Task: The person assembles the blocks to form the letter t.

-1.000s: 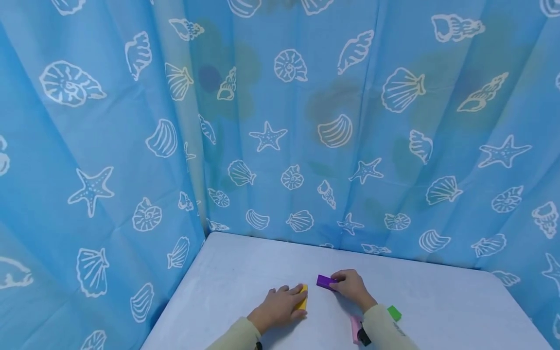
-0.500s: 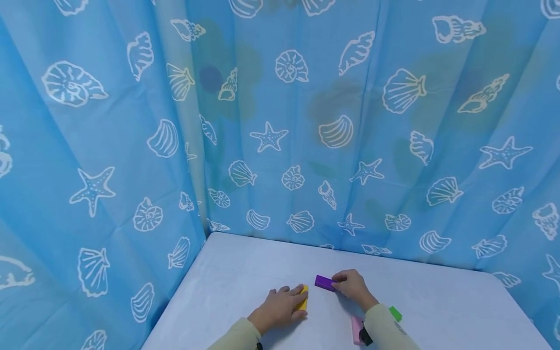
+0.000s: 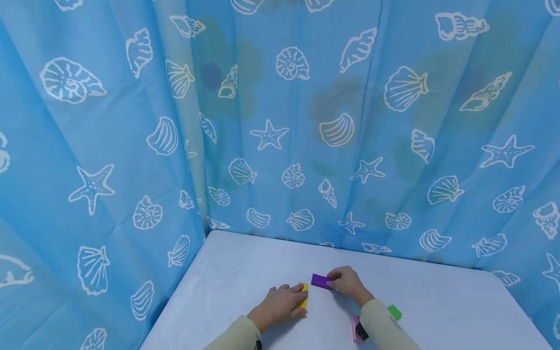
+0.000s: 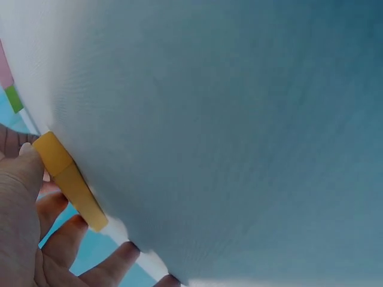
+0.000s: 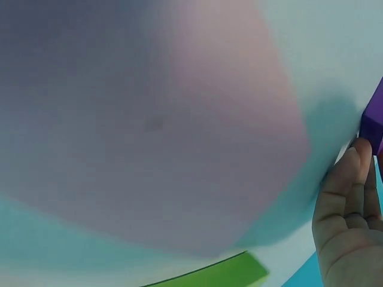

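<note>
My left hand [image 3: 280, 306] lies low over the white table and holds a yellow block [image 3: 303, 295] between thumb and fingers. In the left wrist view, the thumb sits at one end of that yellow block [image 4: 75, 182] and the fingertips along its side. To the right, my right hand [image 3: 347, 282] pinches one end of a purple block [image 3: 321, 281], whose other end points left toward the yellow one. In the right wrist view only a corner of the purple block [image 5: 374, 119] shows, at the edge above the fingertips of the right hand [image 5: 350, 221].
A pink block [image 3: 356, 330] lies partly hidden beneath the right sleeve [image 3: 385, 325]. Just beyond that sleeve is a green block [image 3: 394, 312]. The white tabletop [image 3: 245, 257] ends at a blue shell-print curtain [image 3: 280, 204] behind and on the left.
My right hand has shifted slightly left with the purple block, bringing it closer to the yellow one. The left hand stays in place on the yellow block.
</note>
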Demonstrator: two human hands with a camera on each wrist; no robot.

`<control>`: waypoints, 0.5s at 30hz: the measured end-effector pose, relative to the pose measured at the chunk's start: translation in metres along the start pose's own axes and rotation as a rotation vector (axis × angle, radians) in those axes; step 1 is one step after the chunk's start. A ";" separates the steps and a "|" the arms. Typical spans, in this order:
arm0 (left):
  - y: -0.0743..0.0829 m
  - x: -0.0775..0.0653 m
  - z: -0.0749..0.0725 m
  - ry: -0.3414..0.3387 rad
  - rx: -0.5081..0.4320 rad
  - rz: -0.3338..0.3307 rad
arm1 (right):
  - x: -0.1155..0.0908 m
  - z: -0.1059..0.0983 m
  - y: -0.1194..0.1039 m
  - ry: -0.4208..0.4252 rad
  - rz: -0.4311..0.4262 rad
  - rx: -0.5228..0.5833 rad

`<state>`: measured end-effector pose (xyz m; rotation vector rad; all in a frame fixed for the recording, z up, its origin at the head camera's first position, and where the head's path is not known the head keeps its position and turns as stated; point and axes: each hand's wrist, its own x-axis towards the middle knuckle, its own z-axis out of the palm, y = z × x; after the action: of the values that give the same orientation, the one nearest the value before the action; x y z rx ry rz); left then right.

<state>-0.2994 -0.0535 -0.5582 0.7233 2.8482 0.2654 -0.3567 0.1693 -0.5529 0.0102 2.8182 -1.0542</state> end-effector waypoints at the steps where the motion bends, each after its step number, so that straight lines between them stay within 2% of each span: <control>1: 0.000 0.000 0.000 0.003 0.003 0.003 | 0.001 0.001 -0.002 -0.002 0.001 -0.001; 7: 0.002 -0.002 0.001 0.020 0.022 0.018 | 0.005 0.008 -0.010 -0.004 0.025 -0.005; 15: 0.000 0.000 0.000 0.021 0.023 -0.001 | 0.017 0.016 -0.021 0.003 0.025 0.018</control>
<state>-0.2992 -0.0534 -0.5578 0.7271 2.8760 0.2416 -0.3726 0.1418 -0.5534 0.0482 2.8032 -1.0752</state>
